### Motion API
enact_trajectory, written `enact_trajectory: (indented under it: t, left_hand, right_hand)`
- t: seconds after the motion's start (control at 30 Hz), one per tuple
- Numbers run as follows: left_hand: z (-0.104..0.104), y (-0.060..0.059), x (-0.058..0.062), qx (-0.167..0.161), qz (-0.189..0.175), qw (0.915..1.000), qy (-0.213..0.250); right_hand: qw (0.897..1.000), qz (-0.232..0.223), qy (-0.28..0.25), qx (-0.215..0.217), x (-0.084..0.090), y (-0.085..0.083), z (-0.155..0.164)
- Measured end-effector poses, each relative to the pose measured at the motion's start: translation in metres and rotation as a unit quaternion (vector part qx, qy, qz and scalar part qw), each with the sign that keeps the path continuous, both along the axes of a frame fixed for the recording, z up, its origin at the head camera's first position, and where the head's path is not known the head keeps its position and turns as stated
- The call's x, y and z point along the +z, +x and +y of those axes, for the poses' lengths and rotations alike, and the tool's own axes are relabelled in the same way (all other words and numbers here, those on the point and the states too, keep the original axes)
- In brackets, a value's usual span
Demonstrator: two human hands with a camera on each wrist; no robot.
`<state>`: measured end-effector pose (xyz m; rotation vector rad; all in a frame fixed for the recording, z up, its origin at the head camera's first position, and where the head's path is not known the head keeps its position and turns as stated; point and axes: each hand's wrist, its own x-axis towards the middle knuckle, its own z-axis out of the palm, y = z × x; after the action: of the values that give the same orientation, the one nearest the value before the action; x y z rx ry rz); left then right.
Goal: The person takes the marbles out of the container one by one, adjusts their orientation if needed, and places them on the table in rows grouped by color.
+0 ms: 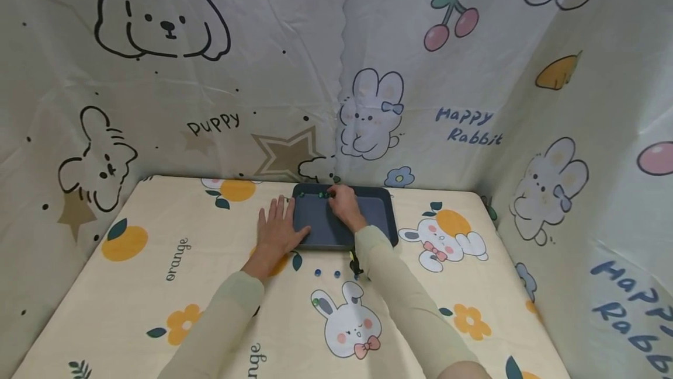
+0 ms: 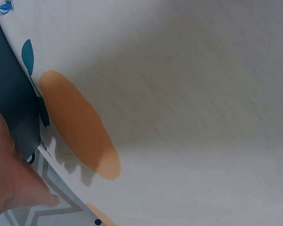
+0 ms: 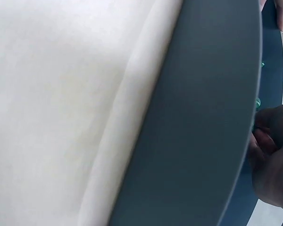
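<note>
A printed cloth wall stands behind and at both sides of the work place, and on it one can read "Puppy" near a drawn dog, "Happy Rabbit" in blue letters near a drawn rabbit, and the same words again, cut by the frame edge, at the far right. Below it lies the table cover, cream with rabbits, flowers and oranges, and the word "orange" is printed on it two times. At the far middle of this cover, close to the wall, rests a dark blue-grey tray with a low raised rim. The person's left hand lies flat with the fingers straight and a little spread; the palm is on the cover and the thumb side touches the tray's near left corner, which the left wrist view also shows as a dark edge next to the skin. The right hand is inside the tray at its far rim, with the fingers curled down over a short row of small green beads that lie along this rim. The right wrist view shows the fingertips bent together just beside two green beads, probably pinching one, but the view is too close to be sure. On the cover in front of the tray lie a few small blue beads, apart from both hands.
</note>
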<state>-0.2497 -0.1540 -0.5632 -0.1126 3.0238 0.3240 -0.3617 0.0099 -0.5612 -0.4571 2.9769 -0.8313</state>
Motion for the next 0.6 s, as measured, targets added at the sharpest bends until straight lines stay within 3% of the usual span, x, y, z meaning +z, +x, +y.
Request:
enact_trajectory:
  t: [0.3,0.6]
  left_hand:
    - [0.002,0.0,0.002,-0.001,-0.016,0.9999,-0.003]
    - [0.001,0.0,0.002,0.0,-0.015,0.9999,-0.004]
  right_hand:
    - [0.999,0.009,0.04,0.012,0.001,-0.003,0.006]
    - [0.999,0.007,0.046,0.004,-0.001,-0.005,0.012]
